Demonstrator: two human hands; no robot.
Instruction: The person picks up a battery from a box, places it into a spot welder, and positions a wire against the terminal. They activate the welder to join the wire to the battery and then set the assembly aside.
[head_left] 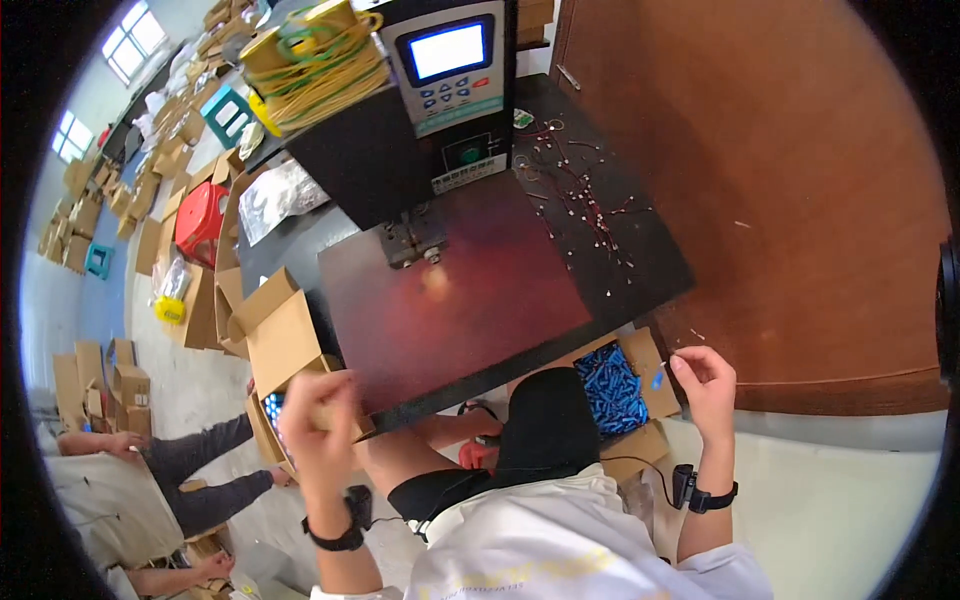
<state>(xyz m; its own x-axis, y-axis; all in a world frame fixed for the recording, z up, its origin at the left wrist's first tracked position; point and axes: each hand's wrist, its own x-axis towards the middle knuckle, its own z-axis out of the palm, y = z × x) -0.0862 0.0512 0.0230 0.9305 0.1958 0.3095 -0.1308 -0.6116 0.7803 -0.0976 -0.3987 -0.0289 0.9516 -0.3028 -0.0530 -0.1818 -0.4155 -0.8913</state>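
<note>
My right hand (707,388) is pinched closed on what looks like a thin wire, with a small blue cylinder (657,380) hanging from its end. It is just to the right of an open cardboard box (640,440) filled with loose blue cylinders (608,392). On the other side, my left hand (320,428), smeared by motion, hovers over a second carton (287,335). Blue, white-dotted pieces (274,408) show at that carton's inner edge. Whether those fingers hold anything is hidden by the blur.
A black spot-welding machine (455,110) with a lit screen stands on the dark table (470,320), a spool of yellow-green wire (325,75) on top. Small wired connectors (595,215) lie right of it. A brown panel (780,200) borders the right. Another person (120,500) sits lower left.
</note>
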